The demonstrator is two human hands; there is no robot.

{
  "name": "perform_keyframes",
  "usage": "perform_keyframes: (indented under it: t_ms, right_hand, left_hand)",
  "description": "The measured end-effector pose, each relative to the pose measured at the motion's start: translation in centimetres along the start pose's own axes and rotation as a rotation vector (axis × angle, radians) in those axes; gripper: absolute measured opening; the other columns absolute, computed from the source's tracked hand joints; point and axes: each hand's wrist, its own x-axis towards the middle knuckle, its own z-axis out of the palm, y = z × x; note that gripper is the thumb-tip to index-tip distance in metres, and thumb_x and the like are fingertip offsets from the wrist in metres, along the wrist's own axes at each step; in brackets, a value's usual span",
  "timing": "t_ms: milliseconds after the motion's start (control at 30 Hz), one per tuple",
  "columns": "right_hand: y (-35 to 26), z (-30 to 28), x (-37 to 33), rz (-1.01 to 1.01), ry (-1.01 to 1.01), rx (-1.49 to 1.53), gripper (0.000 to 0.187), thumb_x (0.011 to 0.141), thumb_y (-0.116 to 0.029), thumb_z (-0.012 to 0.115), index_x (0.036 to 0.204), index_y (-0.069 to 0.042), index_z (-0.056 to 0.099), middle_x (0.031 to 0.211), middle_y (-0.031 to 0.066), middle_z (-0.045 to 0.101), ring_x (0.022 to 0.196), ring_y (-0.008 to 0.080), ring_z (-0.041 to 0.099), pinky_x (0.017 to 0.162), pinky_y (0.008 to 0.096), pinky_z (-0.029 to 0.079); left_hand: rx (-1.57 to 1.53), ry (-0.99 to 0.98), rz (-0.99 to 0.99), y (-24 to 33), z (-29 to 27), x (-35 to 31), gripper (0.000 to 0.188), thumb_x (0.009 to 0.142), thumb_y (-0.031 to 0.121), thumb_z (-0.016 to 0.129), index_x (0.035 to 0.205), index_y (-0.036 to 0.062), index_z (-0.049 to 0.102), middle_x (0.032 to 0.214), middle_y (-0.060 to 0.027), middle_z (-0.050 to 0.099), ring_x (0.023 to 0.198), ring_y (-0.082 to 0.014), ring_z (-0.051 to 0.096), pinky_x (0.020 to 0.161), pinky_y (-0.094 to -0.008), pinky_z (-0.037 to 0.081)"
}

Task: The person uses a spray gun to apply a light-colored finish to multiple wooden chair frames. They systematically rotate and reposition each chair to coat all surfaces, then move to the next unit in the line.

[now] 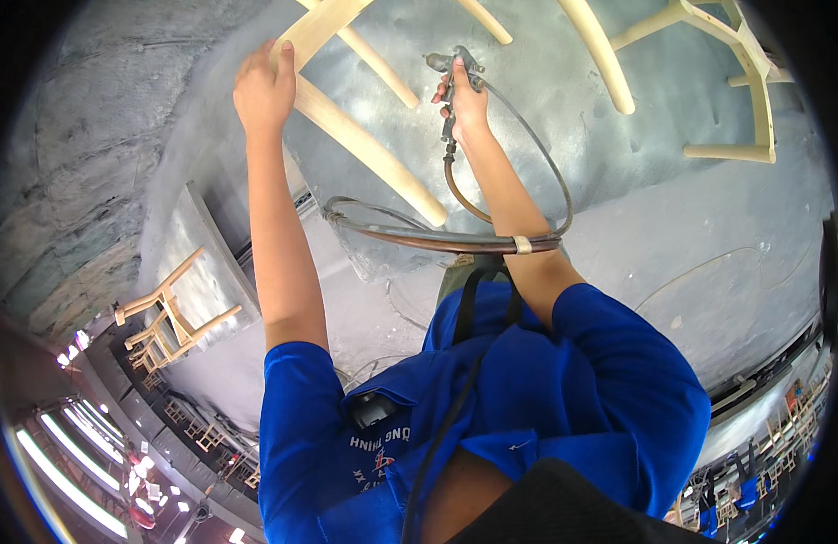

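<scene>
My left hand [267, 86] is closed round the corner of a pale bare-wood chair frame [369, 147], thumb on top, where a leg meets a flat rail. That frame lies tilted with its legs pointing toward me, partly cut off at the upper edge. Wrapped round the grip of a spray gun [437, 63] is my right hand [466, 104]; the gun's nozzle end points left, toward the frame. From the gun run a brown hose [457, 189] and a thin dark hose [548, 154], looping round my right forearm. A pale tie [522, 245] binds them.
Another pale wooden chair frame [753, 68] is at the upper right, and a wooden leg [600, 59] hangs nearer. Grey, stained sheeting [546, 109] lies beneath. More chair frames [176, 326] stand at the left. A thin hose [682, 283] trails across the floor at the right.
</scene>
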Motion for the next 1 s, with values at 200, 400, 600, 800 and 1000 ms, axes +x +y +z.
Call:
perform_keyframes:
  t_ms: [200, 400, 600, 800, 1000]
  right_hand:
    - [4.5, -6.9, -1.4, 0.118, 0.247, -0.134, 0.047, 0.094, -0.053, 0.069, 0.085, -0.007, 0.064, 0.060, 0.0004, 0.057, 0.052, 0.0135, 0.058, 0.046, 0.0280, 0.034]
    - [5.4, -10.7, -3.7, -0.055, 0.296, -0.508, 0.056, 0.091, -0.057, 0.070, 0.081, -0.002, 0.066, 0.055, 0.0035, 0.056, 0.050, 0.0156, 0.059, 0.050, 0.0323, 0.046]
    - [0.2, -5.3, -5.8, -0.434, -0.114, -0.604, 0.063, 0.089, -0.057, 0.072, 0.111, 0.002, 0.071, 0.073, 0.0103, 0.068, 0.065, 0.0179, 0.066, 0.062, 0.0335, 0.051]
    - [-7.5, -6.2, -9.3, -0.628, -0.032, -0.678, 0.042, 0.093, -0.040, 0.074, 0.108, -0.001, 0.070, 0.076, 0.0047, 0.065, 0.071, 0.0112, 0.057, 0.066, 0.0285, 0.047]
    - [-9.1, -8.8, -16.3, -0.651, -0.215, -0.727, 0.034, 0.096, -0.033, 0.072, 0.107, -0.002, 0.069, 0.075, 0.0028, 0.063, 0.071, 0.0082, 0.056, 0.066, 0.0273, 0.047]
  left_hand:
    - [-0.026, 0.037, 0.022, -0.3, 0.3, -0.4, 0.048, 0.098, 0.043, 0.059, 0.120, 0.0022, 0.070, 0.119, -0.0166, 0.069, 0.114, -0.0376, 0.062, 0.097, -0.0460, 0.049]
    - [0.020, 0.117, 0.016, 0.5, 1.6, 0.0, 0.050, 0.099, 0.041, 0.057, 0.125, -0.0011, 0.066, 0.130, -0.0234, 0.061, 0.123, -0.0403, 0.056, 0.103, -0.0479, 0.045]
    - [-0.033, 0.234, -0.086, 0.4, 2.1, 1.4, 0.054, 0.101, 0.043, 0.052, 0.123, -0.0041, 0.066, 0.122, -0.0258, 0.064, 0.116, -0.0424, 0.060, 0.099, -0.0490, 0.047]
    - [-0.137, 0.070, -0.199, -1.5, 0.3, 3.9, 0.052, 0.102, 0.042, 0.050, 0.097, -0.0048, 0.073, 0.100, -0.0280, 0.070, 0.094, -0.0448, 0.067, 0.081, -0.0499, 0.051]
    - [-0.052, 0.111, -0.072, -1.7, -0.2, 4.2, 0.052, 0.102, 0.040, 0.048, 0.093, -0.0044, 0.073, 0.101, -0.0281, 0.071, 0.096, -0.0446, 0.065, 0.086, -0.0490, 0.049]
